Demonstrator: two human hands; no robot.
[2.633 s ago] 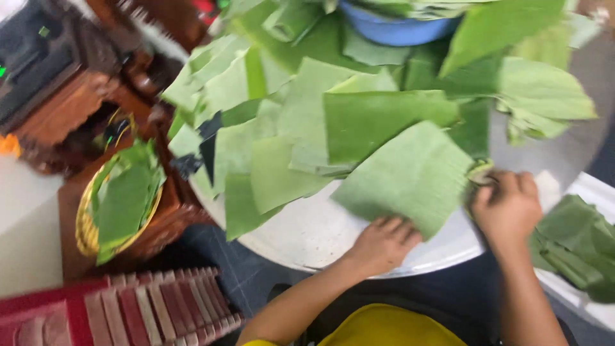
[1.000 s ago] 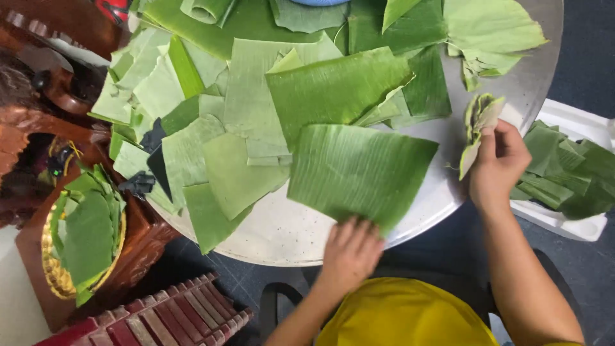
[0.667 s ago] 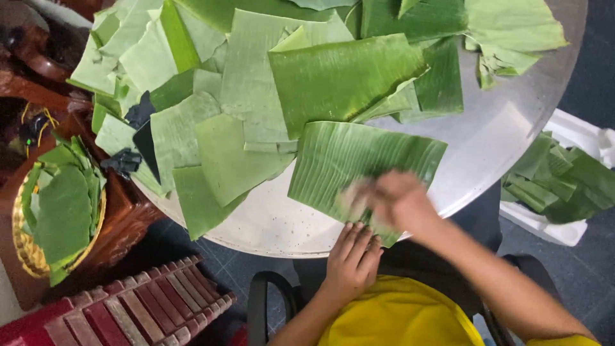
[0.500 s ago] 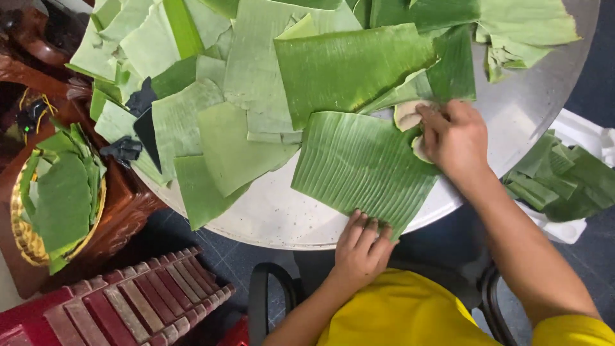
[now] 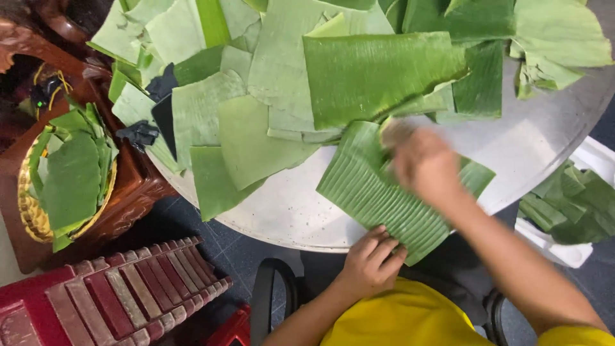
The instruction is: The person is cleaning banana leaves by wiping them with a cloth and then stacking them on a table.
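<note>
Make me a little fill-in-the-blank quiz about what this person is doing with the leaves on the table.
1. The left hand presses the near edge of a ribbed ____ leaf piece.
2. The right hand rests on top of that piece, blurred by ____.
3. The round table is ____ in colour.
4. The woven basket at the left holds more ____.

Missing words: green; motion; white; leaves

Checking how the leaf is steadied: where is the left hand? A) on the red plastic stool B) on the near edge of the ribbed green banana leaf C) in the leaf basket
B: the left hand presses the near edge of the ribbed green banana leaf at the round table's rim.
</note>
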